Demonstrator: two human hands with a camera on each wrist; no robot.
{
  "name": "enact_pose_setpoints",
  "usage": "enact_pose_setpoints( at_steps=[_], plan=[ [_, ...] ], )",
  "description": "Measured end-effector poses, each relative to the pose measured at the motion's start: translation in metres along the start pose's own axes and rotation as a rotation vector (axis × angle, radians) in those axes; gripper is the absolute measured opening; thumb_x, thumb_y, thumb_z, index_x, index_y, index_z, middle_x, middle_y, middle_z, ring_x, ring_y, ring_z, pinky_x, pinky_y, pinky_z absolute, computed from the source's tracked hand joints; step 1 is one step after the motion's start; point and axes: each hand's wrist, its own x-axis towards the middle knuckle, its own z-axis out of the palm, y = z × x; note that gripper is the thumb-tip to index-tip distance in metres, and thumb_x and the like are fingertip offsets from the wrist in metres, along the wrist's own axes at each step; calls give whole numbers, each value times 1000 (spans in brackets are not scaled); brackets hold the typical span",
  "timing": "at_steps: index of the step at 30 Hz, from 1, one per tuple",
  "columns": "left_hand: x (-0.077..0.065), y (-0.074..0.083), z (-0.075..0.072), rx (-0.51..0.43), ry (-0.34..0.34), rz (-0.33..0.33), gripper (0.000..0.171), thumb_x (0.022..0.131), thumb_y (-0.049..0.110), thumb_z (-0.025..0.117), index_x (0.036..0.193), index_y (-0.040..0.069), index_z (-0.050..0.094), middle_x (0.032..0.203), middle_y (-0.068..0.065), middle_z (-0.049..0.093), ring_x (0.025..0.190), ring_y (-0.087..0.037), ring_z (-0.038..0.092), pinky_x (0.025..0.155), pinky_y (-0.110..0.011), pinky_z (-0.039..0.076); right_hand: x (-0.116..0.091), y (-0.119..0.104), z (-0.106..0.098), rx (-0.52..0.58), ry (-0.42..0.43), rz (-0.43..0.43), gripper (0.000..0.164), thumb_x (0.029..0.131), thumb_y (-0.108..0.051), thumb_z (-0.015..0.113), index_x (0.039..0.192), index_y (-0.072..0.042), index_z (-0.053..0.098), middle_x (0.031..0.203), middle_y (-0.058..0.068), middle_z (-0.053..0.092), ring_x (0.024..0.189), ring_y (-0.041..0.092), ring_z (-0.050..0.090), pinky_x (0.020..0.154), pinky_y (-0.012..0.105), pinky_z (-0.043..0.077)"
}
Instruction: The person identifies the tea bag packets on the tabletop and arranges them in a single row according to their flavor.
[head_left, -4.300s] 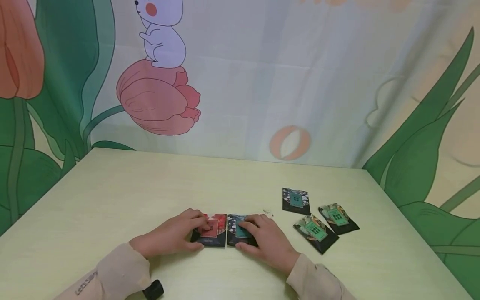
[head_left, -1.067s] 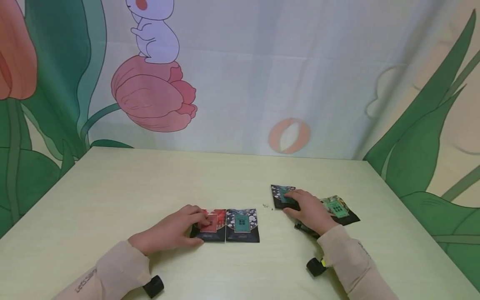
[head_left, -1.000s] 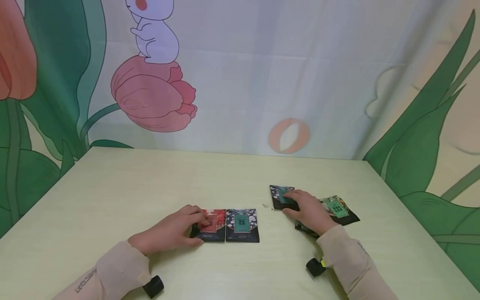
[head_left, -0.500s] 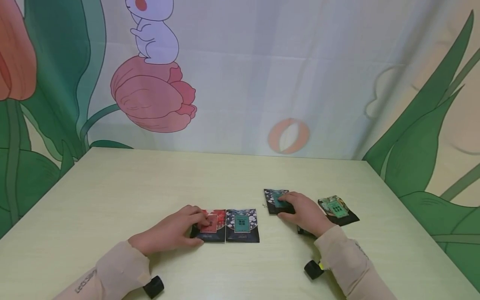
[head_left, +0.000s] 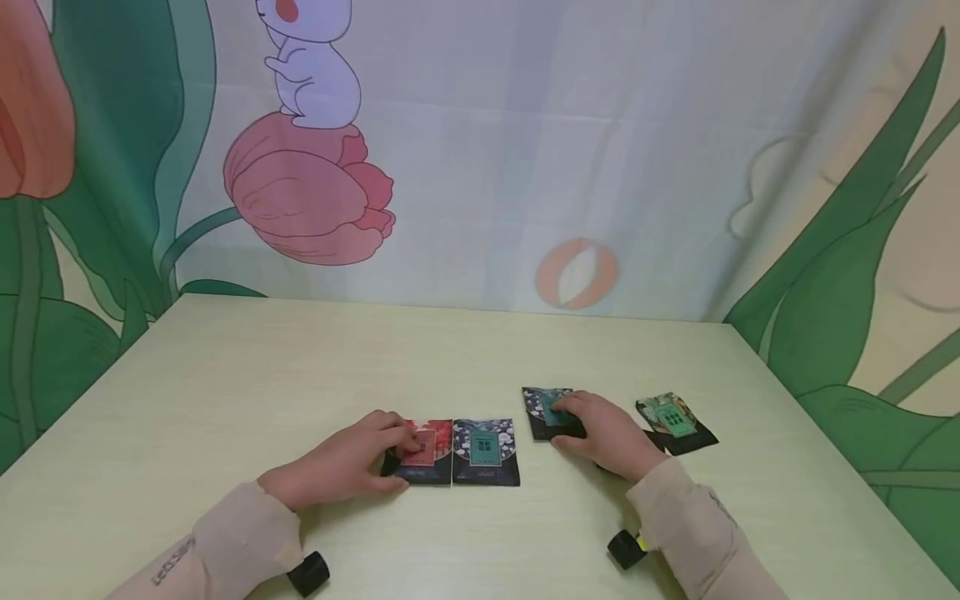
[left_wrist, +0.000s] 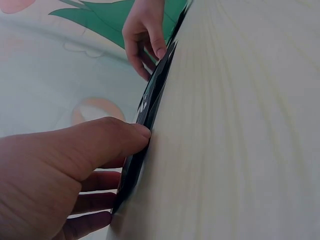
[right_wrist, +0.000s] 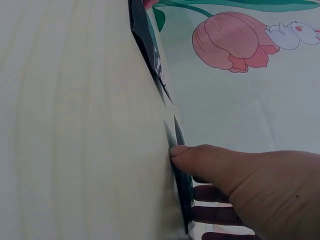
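In the head view my left hand rests on a red and black sachet, fingertips on its face and thumb at its near edge. A blue and black flowered sachet lies flat beside it on the right, edges nearly meeting. Farther back and right, my right hand grips another blue flowered sachet by its right side. The right wrist view shows the thumb along that sachet's near edge, with the fingers on the far side. The right hand and wrist hide most of a green sachet.
Another green-labelled sachet lies tilted at the right of the pale table. Black wrist cameras hang under both sleeves. A printed curtain stands behind the table's far edge.
My right hand has left the blue sachet in the row and taken the one at the back, sliding it left and nearer to me. The left hand stays on the red sachet.
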Motion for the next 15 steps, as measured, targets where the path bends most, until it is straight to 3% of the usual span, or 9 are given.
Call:
enact_pose_setpoints(
  at_steps=[4, 10, 15],
  plan=[
    [1, 0, 0, 3, -1, -6, 33, 80, 30, 77, 110, 21, 65, 123, 2, 54, 118, -18, 49, 102, -42, 47, -1, -4, -1, -1, -10, -7, 47, 85, -33, 72, 124, -11, 61, 131, 11, 59, 122, 31, 55, 104, 48, 45],
    [1, -1, 0, 9, -9, -12, 32, 80, 31, 77, 109, 23, 64, 124, 2, 54, 119, -18, 48, 102, -41, 47, -3, -9, -4, -13, -17, -38, 36, 83, -33, 74, 113, -14, 66, 108, 1, 64, 100, 20, 63, 93, 42, 51],
    [1, 0, 0, 3, -10, -7, 32, 81, 31, 76, 110, 23, 64, 124, 2, 54, 119, -18, 48, 102, -42, 47, -3, -11, -5, -36, -23, -47, 37, 82, -33, 76, 112, -14, 66, 109, 2, 64, 100, 20, 63, 93, 42, 52]
  ],
)
